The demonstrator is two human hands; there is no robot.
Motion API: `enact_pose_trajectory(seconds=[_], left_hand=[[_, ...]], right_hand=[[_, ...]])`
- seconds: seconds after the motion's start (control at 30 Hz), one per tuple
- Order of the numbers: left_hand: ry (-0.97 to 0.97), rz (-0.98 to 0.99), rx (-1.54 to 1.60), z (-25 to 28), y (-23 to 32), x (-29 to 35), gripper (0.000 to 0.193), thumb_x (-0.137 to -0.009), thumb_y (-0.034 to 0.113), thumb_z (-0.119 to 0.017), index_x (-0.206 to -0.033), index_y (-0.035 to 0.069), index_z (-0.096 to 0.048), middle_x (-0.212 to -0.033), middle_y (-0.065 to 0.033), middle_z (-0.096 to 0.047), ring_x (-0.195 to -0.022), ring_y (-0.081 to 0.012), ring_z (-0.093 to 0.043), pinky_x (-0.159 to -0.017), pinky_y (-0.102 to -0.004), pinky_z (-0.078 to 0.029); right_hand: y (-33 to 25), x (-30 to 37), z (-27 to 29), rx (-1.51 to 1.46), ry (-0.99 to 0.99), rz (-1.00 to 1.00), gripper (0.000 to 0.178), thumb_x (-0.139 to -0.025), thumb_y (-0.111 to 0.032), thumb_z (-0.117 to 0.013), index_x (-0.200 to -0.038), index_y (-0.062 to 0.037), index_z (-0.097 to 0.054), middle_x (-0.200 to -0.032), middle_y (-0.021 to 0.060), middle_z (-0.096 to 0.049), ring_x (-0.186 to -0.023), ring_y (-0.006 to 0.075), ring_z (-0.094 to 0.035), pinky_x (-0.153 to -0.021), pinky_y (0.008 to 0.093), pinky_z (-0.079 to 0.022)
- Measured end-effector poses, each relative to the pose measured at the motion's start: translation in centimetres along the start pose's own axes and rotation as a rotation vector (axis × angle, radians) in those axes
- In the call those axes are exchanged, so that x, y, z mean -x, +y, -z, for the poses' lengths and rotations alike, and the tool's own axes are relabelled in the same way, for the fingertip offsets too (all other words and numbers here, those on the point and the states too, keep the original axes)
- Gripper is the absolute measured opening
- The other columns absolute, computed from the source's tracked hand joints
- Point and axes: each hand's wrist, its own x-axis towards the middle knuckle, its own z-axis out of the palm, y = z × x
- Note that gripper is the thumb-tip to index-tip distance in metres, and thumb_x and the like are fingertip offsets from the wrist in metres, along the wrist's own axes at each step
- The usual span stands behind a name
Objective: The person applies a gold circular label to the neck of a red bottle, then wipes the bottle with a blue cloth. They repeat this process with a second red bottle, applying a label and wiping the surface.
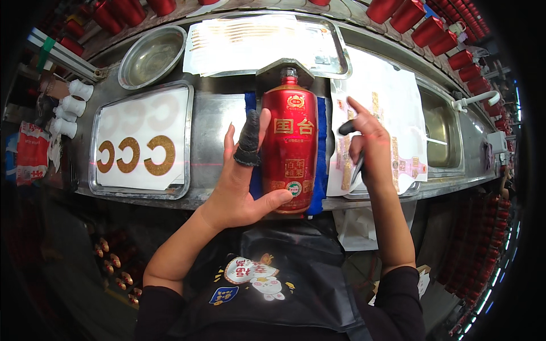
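Note:
A red bottle (290,150) with gold lettering lies on its back on a blue-lined rest (322,142), its neck pointing away from me. My left hand (242,184) is against the bottle's left side with fingers stretched apart. Its thumb touches the lower front beside a small round green-and-white label (293,189). A black cover wraps one of its fingers. Right of the bottle, my right hand (369,142) hovers over the decal sheets (406,108), index finger extended and another finger covered in black. The other fingers curl round a thin, pointed metal tool (358,170), partly hidden.
On the left, a metal tray (187,136) holds paper with gold C-shaped decals (128,154). Behind are a round metal basin (152,57) and another tray (341,54) under strip decals. A sink (442,136) with a white faucet (478,101) stands right. Red bottles (406,16) line the back.

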Motion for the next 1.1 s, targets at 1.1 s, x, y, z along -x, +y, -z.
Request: enact_pose_trajectory(seconds=[1.1], left_hand=[[0.365, 0.329, 0.667, -1.4, -0.1, -2.6, 0.091, -0.093, 0.033, -0.075, -0.152, -0.014, -0.025, -0.153, -0.0307, -0.039, -0.144, -0.0318, -0.040, -0.118, -0.0397, -0.031]], right_hand=[[-3.4, 1.0, -5.2, 0.570, -0.257, 0.946, 0.035, -0.084, -0.002, -0.079, -0.114, 0.0035, -0.063, -0.097, 0.0135, -0.072, -0.081, 0.0173, -0.071, -0.070, 0.0283, -0.056]])
